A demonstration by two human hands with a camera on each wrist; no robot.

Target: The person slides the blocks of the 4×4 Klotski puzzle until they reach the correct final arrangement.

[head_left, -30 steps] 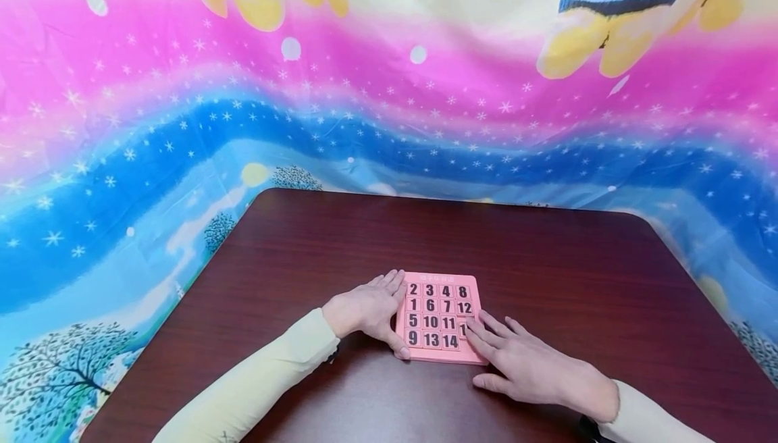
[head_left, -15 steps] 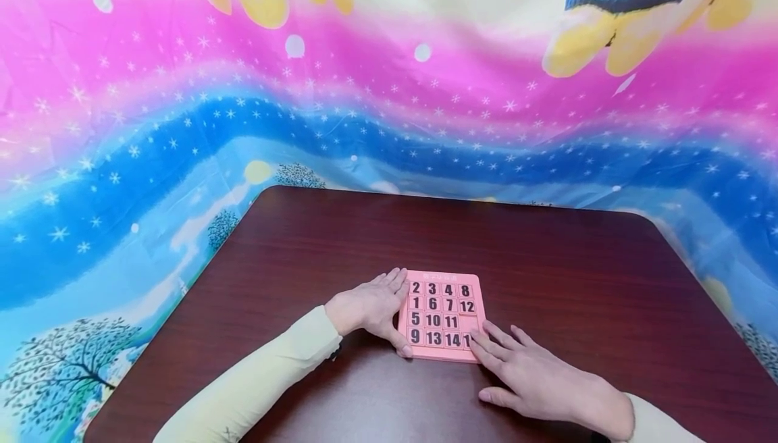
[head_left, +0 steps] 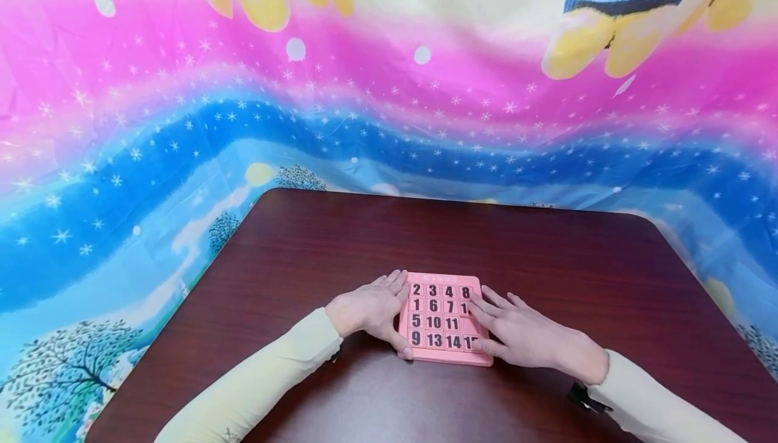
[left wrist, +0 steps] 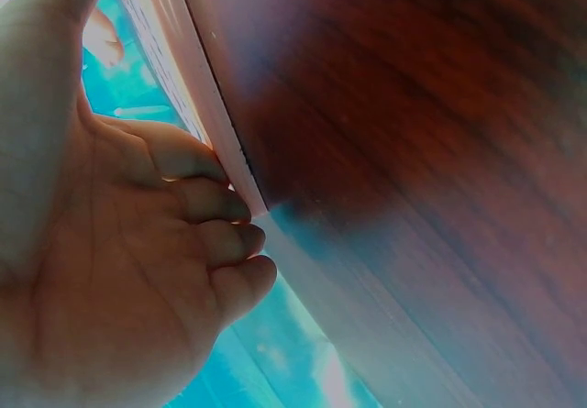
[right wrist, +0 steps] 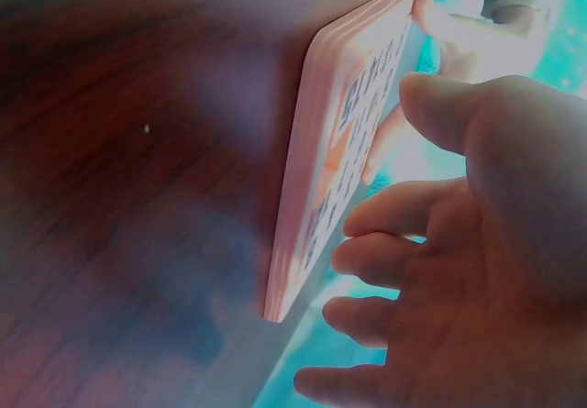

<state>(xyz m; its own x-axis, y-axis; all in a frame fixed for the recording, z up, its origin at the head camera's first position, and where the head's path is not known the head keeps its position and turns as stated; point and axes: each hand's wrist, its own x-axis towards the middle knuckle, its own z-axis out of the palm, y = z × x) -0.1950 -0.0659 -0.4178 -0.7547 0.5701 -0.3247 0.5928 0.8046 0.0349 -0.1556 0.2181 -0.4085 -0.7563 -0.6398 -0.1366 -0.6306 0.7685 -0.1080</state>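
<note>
A pink sliding number puzzle lies flat on the brown table. My left hand rests along its left side, the fingers fairly straight at the edge and the thumb at the near left corner. My right hand reaches in from the right with straight fingers. Its fingertips are over the 12 tile, covering part of it, and the thumb tip is by the 15 tile in the bottom row. Between those two tiles a vacant slot shows. In the right wrist view the puzzle's edge is beside the right hand.
The dark wooden table spreads around the puzzle on all sides. Behind it hangs a colourful cloth with snowflakes and cartoon figures. A black strap is on the right wrist.
The 15 tile has slid down from the third row into the bottom row, leaving the slot above it vacant. My right hand has then shifted up to the 12 tile. The left hand stays.
</note>
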